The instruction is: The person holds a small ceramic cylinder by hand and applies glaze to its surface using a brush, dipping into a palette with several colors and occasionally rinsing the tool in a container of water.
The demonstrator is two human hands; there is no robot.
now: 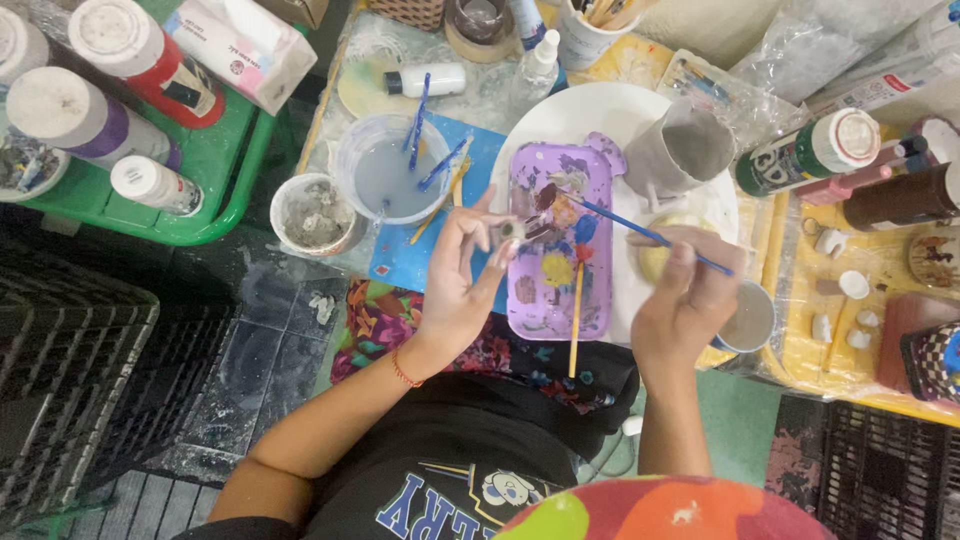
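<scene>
My left hand (462, 270) pinches a small round pale piece (512, 231) between thumb and fingertips, just left of a purple paint palette (596, 300). My right hand (688, 290) grips a thin blue-handled paintbrush (650, 236). The brush slants up and left, and its tip rests over dark paint on the palette near the small piece. A second brush with a wooden handle (575, 320) lies on the palette over blobs of blue, red and yellow paint.
A white plate (560, 115) lies under the palette, with a grey clay mug (680, 148) on it. A water cup (390, 170) holding several brushes and a grey-crusted cup (315, 213) stand to the left. Paint bottles fill a green tray (215, 160). More bottles and small white pieces sit at right.
</scene>
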